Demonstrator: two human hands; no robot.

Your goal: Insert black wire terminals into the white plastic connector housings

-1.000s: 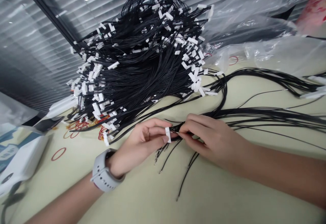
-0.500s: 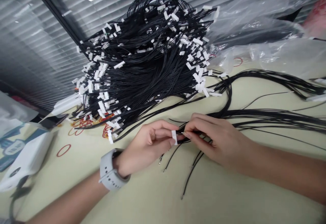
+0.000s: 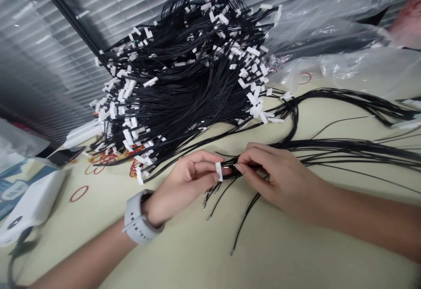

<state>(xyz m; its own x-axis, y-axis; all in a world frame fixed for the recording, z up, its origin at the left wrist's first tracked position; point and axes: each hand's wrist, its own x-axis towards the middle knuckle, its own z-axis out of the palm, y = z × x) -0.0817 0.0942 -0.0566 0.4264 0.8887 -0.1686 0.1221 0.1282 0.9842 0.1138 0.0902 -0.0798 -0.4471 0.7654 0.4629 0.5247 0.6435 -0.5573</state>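
Between thumb and fingers, my left hand [image 3: 190,173] holds a small white connector housing [image 3: 219,171] upright. My right hand [image 3: 274,173] pinches a thin black wire just to the right of it. A metal terminal [image 3: 226,167] on the wire's end points at the housing; whether it has entered cannot be made out. Under and around both hands run several black wires [image 3: 345,151], coming in from the right. Some loose ends with metal tips [image 3: 232,252] hang below my hands over the table.
Behind my hands rises a large pile of black cables [image 3: 194,91] with white connectors. Rubber bands [image 3: 79,194] lie at the left, near a white device [image 3: 33,205]. Clear plastic bags [image 3: 355,69] sit at the back right on the pale table [image 3: 184,254].
The whole view has shifted slightly. A metal terminal now shows beside the housing, between my two hands, and more loose wire tips show below my left hand. Both grips stay closed.
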